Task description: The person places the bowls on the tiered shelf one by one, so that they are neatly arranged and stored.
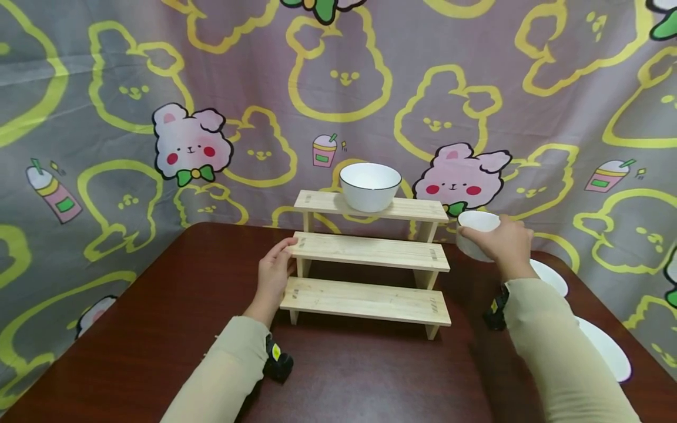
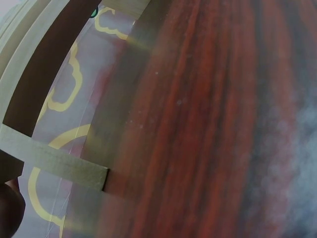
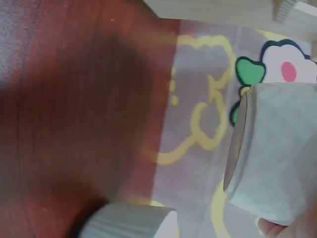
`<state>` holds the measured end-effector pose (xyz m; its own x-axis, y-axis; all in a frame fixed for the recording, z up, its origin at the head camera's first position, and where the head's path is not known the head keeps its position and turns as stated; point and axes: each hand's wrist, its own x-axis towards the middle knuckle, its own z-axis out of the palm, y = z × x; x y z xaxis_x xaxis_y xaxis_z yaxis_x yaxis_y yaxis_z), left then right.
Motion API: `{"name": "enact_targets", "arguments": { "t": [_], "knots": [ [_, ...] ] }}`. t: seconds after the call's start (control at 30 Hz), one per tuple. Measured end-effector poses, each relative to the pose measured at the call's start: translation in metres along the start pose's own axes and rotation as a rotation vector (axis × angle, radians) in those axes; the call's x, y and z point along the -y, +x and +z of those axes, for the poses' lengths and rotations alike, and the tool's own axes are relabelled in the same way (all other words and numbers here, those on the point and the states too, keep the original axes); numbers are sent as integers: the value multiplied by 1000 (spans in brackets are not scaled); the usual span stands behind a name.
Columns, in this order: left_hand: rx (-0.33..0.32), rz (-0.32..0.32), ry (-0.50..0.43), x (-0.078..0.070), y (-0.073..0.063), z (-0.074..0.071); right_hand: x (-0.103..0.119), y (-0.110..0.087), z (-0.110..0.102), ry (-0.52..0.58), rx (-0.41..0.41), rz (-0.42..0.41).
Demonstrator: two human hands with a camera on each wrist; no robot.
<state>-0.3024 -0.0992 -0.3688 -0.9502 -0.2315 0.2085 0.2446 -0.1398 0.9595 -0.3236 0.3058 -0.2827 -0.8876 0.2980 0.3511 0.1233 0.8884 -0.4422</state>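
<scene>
A three-tier wooden stand (image 1: 367, 296) is set on the dark table, with a large white dark-rimmed bowl (image 1: 370, 191) on its top tier. My left hand (image 1: 274, 273) grips the left end of the middle board; one finger (image 2: 11, 210) shows at the lower left of the left wrist view. Off the stand's right side, my right hand (image 1: 510, 244) holds a small white bowl (image 1: 473, 249) in the air, mouth up. The right wrist view shows this bowl's faceted outer wall (image 3: 282, 148), with fingertips at its lower edge.
Two white dishes (image 1: 605, 349) lie along the table's right side, partly behind my right forearm. A ribbed white dish (image 3: 131, 222) shows low in the right wrist view. A patterned curtain (image 1: 254, 76) hangs behind the reddish-brown table (image 1: 174, 305).
</scene>
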Motion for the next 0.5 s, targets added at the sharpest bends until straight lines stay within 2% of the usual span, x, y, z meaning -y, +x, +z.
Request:
{"name": "enact_targets", "arguments": {
  "t": [0.5],
  "knots": [
    [-2,-25,-1,1,1,-1,25,8,-47,-23,19,-68]
  ]
}}
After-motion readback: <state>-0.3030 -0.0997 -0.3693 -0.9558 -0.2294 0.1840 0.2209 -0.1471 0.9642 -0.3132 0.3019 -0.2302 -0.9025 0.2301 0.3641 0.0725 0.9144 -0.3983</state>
